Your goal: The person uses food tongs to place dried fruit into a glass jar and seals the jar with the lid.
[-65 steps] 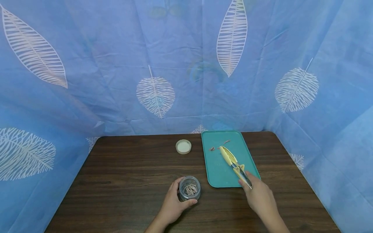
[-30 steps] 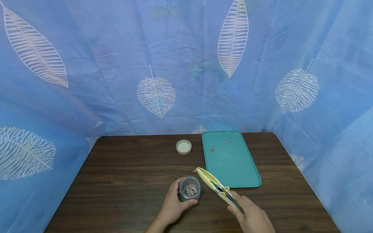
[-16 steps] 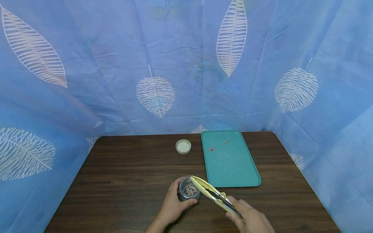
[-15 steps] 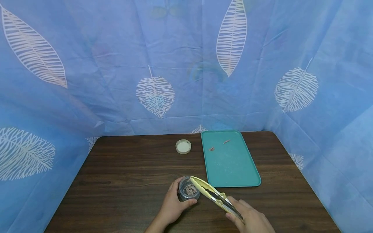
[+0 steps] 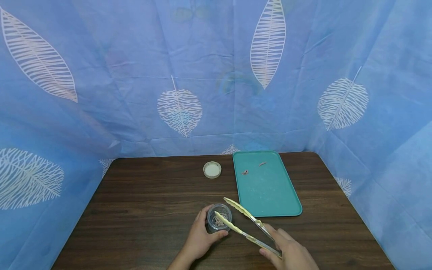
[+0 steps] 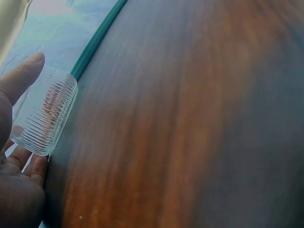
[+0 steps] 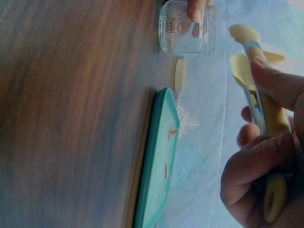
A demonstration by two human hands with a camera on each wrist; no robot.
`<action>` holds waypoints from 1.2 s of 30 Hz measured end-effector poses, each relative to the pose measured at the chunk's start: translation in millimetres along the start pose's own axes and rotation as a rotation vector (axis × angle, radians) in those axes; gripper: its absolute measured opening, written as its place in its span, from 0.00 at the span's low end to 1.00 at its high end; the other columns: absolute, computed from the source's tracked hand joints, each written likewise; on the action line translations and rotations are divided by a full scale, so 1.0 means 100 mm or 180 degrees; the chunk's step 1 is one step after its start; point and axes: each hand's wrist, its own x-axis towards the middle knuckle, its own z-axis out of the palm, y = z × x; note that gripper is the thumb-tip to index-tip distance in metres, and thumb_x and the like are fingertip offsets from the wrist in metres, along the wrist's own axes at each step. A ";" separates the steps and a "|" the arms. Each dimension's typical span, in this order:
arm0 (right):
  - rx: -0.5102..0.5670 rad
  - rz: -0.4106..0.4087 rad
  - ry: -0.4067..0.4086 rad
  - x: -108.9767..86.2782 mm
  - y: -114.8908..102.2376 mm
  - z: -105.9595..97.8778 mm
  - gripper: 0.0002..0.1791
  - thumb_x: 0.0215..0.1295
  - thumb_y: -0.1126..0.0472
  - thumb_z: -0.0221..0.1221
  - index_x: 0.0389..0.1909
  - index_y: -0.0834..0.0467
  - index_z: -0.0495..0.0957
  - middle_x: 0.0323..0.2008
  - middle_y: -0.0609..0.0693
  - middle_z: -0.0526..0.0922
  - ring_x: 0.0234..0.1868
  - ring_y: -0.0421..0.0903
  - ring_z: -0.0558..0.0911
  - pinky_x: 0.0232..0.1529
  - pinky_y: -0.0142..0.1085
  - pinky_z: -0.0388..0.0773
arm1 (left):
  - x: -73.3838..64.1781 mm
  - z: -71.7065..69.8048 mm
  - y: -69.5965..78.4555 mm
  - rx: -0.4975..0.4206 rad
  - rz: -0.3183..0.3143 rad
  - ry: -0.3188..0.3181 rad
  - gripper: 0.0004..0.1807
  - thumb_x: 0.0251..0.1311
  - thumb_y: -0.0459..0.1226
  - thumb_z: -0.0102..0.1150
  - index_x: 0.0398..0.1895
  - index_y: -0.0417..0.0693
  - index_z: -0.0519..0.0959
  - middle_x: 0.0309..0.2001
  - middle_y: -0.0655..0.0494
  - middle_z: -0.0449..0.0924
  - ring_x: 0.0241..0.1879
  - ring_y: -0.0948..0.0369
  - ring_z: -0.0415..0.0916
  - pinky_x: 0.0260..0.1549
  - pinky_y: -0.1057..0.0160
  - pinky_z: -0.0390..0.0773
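Observation:
My left hand (image 5: 200, 236) grips a clear ribbed jar (image 5: 227, 210) standing on the table, thumb on the near side and fingers on the far side. Several pinkish-grey strips (image 5: 218, 222) lie inside the jar. My right hand (image 5: 290, 249) holds tongs (image 5: 252, 239) with pale yellow tips and metal arms. The tongs are spread apart: one tip overlaps the jar's mouth in the head view, the other stands beyond the rim to the upper right. No strip shows between the tips. In the right wrist view, thumb and fingers wrap the tongs' handle (image 7: 274, 111).
A teal tray (image 5: 275, 195) lies to the right of the jar, with a small pink clump (image 5: 245, 172) and a thin pink strip (image 5: 262, 164) toward its far end. A round lid (image 5: 212, 170) lies behind the jar. Blue leaf-patterned cloth (image 5: 216, 112) surrounds the wooden table (image 5: 152, 198).
My right hand has brought the tongs from the tray to the jar with a strip at the tips. The tongs have now spread and the strip has left them. My left hand stays on the jar.

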 end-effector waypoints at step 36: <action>-0.0012 0.0232 0.0512 0.53 0.26 -0.13 0.53 0.72 0.46 0.71 0.82 0.73 0.57 0.56 0.71 0.82 0.47 0.60 0.87 0.41 0.53 0.84 | 0.00 0.00 0.00 -0.0023 -0.0047 -0.0025 0.54 0.54 0.52 0.85 0.79 0.47 0.66 0.73 0.43 0.73 0.74 0.43 0.72 0.71 0.35 0.72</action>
